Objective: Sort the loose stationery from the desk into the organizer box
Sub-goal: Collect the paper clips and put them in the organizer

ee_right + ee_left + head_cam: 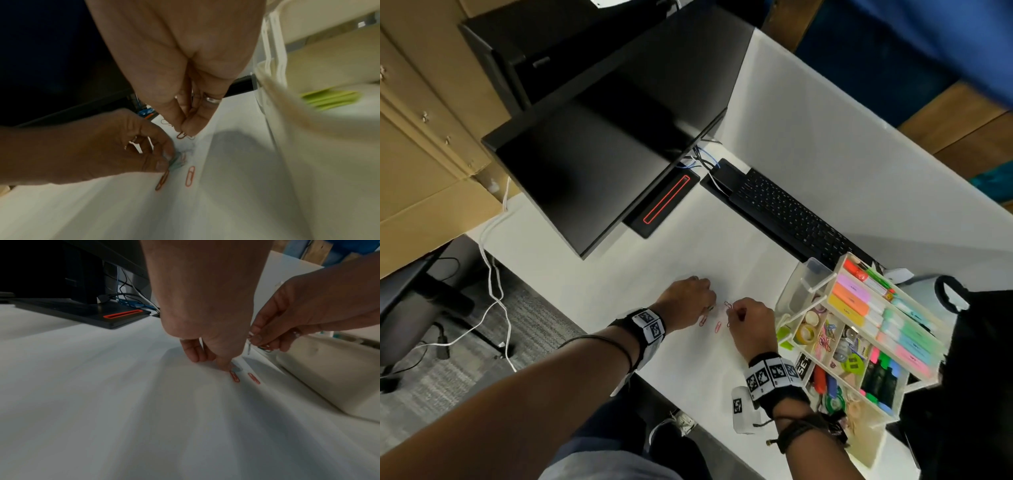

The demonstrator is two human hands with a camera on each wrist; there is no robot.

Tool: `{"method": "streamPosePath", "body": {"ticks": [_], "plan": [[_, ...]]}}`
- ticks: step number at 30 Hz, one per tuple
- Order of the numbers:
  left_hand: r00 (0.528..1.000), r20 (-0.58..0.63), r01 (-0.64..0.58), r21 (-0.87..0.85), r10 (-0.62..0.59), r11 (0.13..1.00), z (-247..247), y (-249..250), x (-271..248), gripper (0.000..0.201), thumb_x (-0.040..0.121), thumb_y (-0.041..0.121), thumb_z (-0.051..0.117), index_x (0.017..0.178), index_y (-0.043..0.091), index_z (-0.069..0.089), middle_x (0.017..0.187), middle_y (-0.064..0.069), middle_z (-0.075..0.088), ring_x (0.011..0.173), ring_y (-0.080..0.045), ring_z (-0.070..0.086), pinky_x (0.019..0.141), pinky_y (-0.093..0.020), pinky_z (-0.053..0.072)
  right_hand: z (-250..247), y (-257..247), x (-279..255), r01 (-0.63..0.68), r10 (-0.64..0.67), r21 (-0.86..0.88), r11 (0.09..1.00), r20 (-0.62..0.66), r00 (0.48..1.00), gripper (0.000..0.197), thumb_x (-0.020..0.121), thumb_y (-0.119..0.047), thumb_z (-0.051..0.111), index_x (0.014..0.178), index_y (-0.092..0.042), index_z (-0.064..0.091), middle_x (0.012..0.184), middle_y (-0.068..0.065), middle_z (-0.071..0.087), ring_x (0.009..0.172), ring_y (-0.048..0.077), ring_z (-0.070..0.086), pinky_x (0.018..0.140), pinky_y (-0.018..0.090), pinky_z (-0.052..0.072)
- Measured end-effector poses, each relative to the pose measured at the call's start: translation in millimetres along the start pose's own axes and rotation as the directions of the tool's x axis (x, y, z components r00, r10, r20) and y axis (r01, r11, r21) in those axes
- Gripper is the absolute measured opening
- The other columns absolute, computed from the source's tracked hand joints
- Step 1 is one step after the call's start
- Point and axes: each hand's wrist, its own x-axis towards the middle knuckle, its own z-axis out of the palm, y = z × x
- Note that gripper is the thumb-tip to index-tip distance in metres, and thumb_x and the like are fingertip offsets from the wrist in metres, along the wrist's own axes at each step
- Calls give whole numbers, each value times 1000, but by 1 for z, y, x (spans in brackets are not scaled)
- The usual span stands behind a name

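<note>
Pinching paper clips (180, 135) in right hand (751, 317); left hand (688, 298) fingertips curled onto a tabletop (619, 274) clip (234, 376).

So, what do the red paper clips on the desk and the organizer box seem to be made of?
The red paper clips look like thin bent wire with a coloured coating, probably vinyl over metal: the loops are slim and evenly red. The organizer box seems matte cream plastic or painted board, with thin flat dividers; which one is unclear.
</note>
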Motion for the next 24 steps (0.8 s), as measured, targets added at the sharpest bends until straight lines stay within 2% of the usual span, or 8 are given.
{"method": "streamPosePath", "body": {"ticks": [3,6,8,11,14,17,21,24], "plan": [[997,69,47,-31,-45,998,-4,4,7,9,90,20,62,96,22,69,105,0,61,97,-27,62,79,-33,51,-18,2,-13,34,-27,74,997,-86,996,13,86,-9,75,75,-14,73,63,-8,68,58,11,62,58,18,49],[988,102,128,-78,-120,989,-5,9,12,21,85,26,71,103,17,69,113,-2,64,105,-27,63,83,-30,49,-41,8,-32,37,-12,192,981,-129,992,8,89,-12,76,82,-16,76,67,-11,70,64,4,66,62,10,47],[985,70,164,-91,-158,982,-1,12,13,30,85,34,73,107,15,68,116,-4,65,107,-27,63,87,-31,50,-57,15,-45,46,-9,245,968,-150,989,7,91,-14,76,86,-19,77,70,-11,71,65,5,68,65,17,53],[980,20,201,-59,-200,978,6,19,12,27,93,38,66,104,14,67,113,-8,67,107,-30,64,87,-34,48,-82,29,-65,31,31,317,948,-189,982,13,92,-13,75,90,-26,76,73,-9,73,67,12,70,65,27,58],[972,-11,236,10,-236,972,8,26,12,25,100,32,57,111,11,65,115,-11,68,107,-32,65,87,-35,49,-110,45,-80,-2,108,427,904,-223,969,9,92,-11,74,97,-18,77,79,-5,74,71,13,69,69,24,59],[970,-13,243,54,-243,968,5,36,8,27,99,27,54,118,9,61,115,-13,67,106,-35,67,86,-38,52,-132,64,-90,-4,164,466,885,-303,939,8,90,-7,74,96,-13,76,82,-3,75,75,14,70,72,16,56],[977,16,214,19,-214,977,4,36,2,28,92,28,56,101,4,67,101,-18,67,92,-42,69,78,-43,55,-145,96,-93,-78,270,508,858,-316,910,7,91,-9,75,97,-13,75,84,2,76,78,24,71,76,35,60],[956,31,295,-53,-293,954,7,31,2,40,89,37,39,91,7,66,93,-14,67,85,-39,69,73,-41,58,-147,112,-88,-113,296,494,862,-309,904,5,90,-11,76,95,-13,75,81,0,75,75,21,71,75,38,62]]}}
